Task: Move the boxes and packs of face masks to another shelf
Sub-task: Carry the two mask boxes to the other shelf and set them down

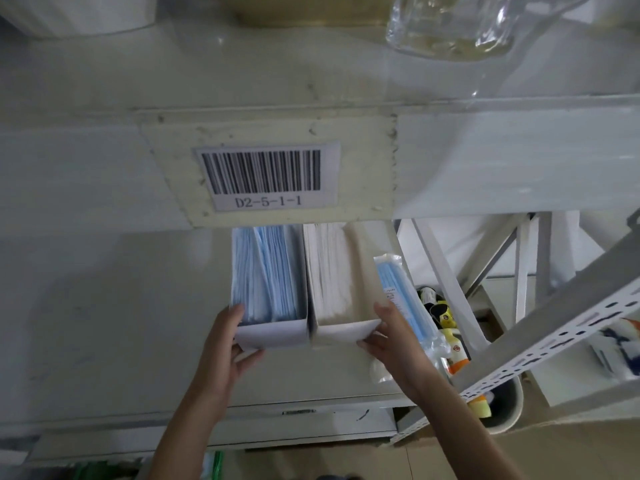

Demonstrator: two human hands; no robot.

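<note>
Both bare forearms rise from six o'clock toward two open white cardboard boxes standing side by side on the pale grey shelf [104, 323] under the barcode label reading D2-5-1-1 [268, 178]. At about seven o'clock of the frame's centre, the left hand [225, 344] is closed on the near left corner of the white box packed with blue face masks [268, 285], thumb on the rim and fingers [249, 356] curled under the base. At five o'clock the right hand [391, 341] grips the near right corner of the white box of white face masks [332, 285] the same way, thumb over the edge, fingers beneath. Just at three o'clock of that box, a clear plastic pack of blue face masks [398, 299] leans upright, close against the back of the right hand; whether the hand pinches it too cannot be told. To do this step well, I would squeeze the two boxes together, keep them level so the loose masks stay in, and draw them straight back clear of the upper shelf's lip. The far ends of both boxes are hidden beneath that lip, so their depth and fill are unknown. Small bottles [446, 327] at four o'clock are blurred, and the clear plastic bag [450, 26] at one o'clock is cut off.
</note>
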